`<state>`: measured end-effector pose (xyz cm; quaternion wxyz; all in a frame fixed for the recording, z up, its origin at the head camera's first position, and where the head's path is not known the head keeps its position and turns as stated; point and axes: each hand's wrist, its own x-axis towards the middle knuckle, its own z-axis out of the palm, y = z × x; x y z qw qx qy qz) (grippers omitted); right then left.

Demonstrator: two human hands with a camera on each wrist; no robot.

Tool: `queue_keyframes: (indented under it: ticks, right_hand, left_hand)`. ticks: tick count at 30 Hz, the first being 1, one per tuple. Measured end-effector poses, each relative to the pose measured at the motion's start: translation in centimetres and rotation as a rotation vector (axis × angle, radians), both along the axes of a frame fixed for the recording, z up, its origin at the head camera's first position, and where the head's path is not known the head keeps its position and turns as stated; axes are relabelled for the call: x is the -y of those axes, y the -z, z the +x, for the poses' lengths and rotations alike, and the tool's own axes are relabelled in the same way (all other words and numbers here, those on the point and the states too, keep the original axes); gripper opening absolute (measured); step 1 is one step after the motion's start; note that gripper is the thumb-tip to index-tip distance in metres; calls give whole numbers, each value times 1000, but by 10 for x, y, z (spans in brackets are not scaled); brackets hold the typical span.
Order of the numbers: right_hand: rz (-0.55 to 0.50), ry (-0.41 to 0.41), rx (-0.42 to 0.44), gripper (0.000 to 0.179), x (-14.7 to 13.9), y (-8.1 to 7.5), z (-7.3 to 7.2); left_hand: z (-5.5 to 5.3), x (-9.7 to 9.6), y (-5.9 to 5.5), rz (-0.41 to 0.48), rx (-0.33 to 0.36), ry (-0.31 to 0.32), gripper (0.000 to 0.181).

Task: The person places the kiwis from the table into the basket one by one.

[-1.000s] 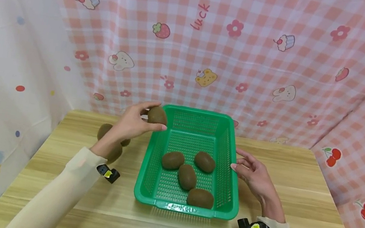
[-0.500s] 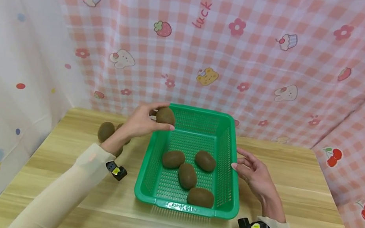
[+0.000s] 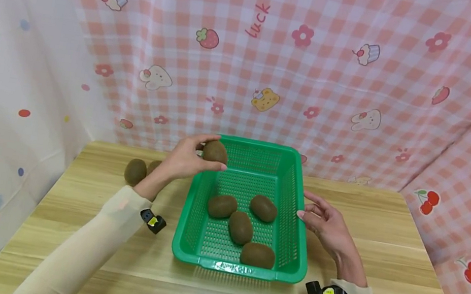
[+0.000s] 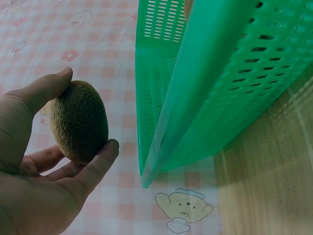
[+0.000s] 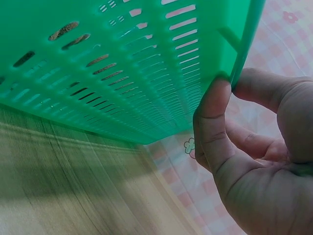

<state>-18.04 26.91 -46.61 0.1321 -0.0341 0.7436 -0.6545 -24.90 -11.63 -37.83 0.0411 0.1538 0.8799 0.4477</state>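
at the far left corner of a green plastic basket (image 3: 239, 270), the left hand (image 3: 184, 159) pinches a brown kiwifruit (image 3: 215, 152) between thumb and fingers, while the right hand (image 3: 328, 228) grips the right rim (image 3: 300, 245). four more kiwifruits (image 3: 240, 228) lie inside. a weak pinch could let the round fruit slip, hitting the rim or missing the basket. since a second ago, the held fruit has shifted rightward.

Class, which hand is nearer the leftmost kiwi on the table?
Left. The left hand is to the right of that kiwi, holding another kiwi; the right hand, across the basket, grips its rim.
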Motion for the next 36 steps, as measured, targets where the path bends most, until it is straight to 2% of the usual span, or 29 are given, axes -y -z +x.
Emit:
queue_keyframes:
  ticks: [6, 12, 15, 21, 29, 36]
  right_hand:
    - [-3, -1, 0, 69, 0, 1, 0]
    - [-20, -9, 2, 69, 0, 1, 0]
    - [-23, -10, -1, 70, 0, 1, -1]
    - [-30, -6, 9, 70, 0, 1, 0]
    - [-17, -6, 13, 70, 0, 2, 0]
    - [-12, -3, 11, 70, 0, 3, -1]
  left_hand:
    - [-2, 2, 0, 12, 38, -7, 76]
    - [-2, 10, -4, 28, 56, -25, 78]
    - [0, 15, -7, 34, 47, -40, 82]
    - [2, 26, -11, 58, -14, -60, 90]
    - [3, 45, -12, 61, -10, -152, 103]
    - [4, 63, -9, 44, -46, -212, 101]
